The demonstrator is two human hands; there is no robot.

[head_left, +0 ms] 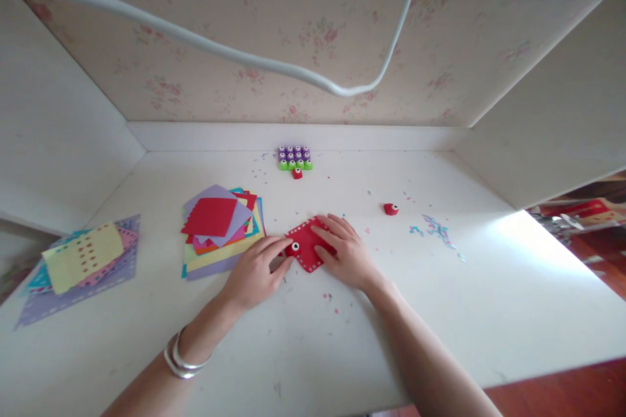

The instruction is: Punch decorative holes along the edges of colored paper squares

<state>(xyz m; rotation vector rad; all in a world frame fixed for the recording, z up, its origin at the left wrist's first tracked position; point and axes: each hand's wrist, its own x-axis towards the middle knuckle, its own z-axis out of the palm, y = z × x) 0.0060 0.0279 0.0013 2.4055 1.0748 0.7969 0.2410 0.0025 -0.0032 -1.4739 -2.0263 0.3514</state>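
Note:
A red sheet of paper with small holes punched along its edges lies on the white desk in front of me. At its left edge, my left hand grips a small red craft punch with a round white button on top. The paper's edge meets the punch; whether it sits inside the slot is hidden. My right hand rests on the right part of the sheet with its fingers spread, covering some of it.
Coloured paper sheets are piled to the left, with punched sheets farther left. Purple and green punches stand in rows at the back, a red punch before them. Another red punch and confetti lie right. A white cable hangs across above.

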